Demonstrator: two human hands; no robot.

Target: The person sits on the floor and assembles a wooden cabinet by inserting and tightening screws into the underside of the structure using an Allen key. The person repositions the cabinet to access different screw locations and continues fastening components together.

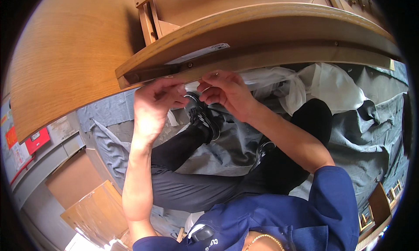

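Fingers curled, any pinched item impossible to make out, the left hand (158, 96) and right hand (228, 92) meet beside a wooden panel (270, 35), likely stiff, heavy and best gripped by both ends.

Smooth wooden board (270, 33), matt cloth (371, 148)

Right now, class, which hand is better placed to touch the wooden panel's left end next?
Probably the left hand: it is nearer the panel's left end, while the right hand sits farther right.
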